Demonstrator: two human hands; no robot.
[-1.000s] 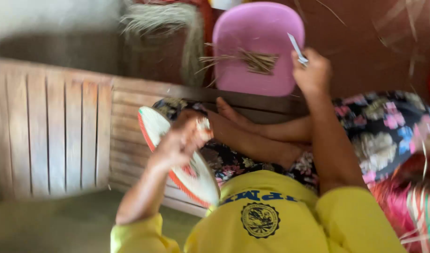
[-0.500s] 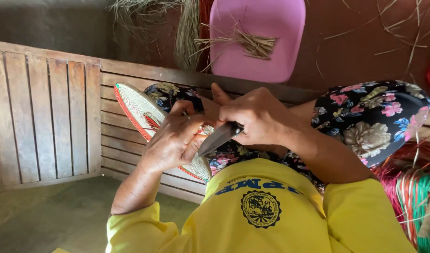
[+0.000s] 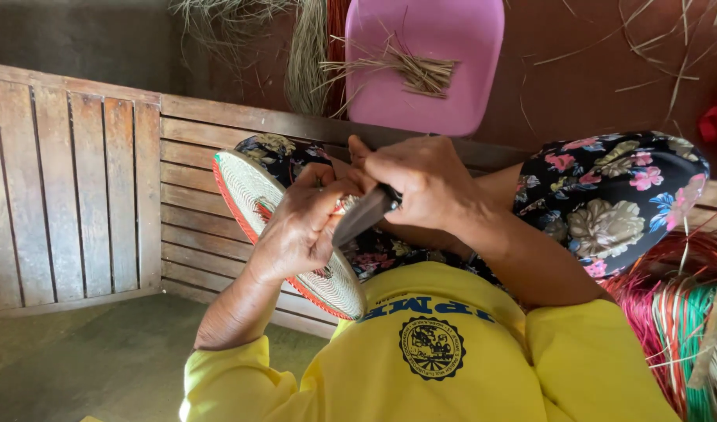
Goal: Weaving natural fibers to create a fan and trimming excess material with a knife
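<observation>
The left hand [image 3: 296, 230] was clamped on the woven disc [image 3: 253, 191], held tilted over the lap. The right hand [image 3: 421, 184] was closed around the knife [image 3: 362, 217], blade at the disc's centre. The coiled body and red rim appeared complete; only trimming seemingly remained.

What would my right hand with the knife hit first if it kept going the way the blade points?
The knife in the right hand points down-left at the left hand, which grips the woven disc. It would likely meet those fingers first, though depth is unclear.
</observation>
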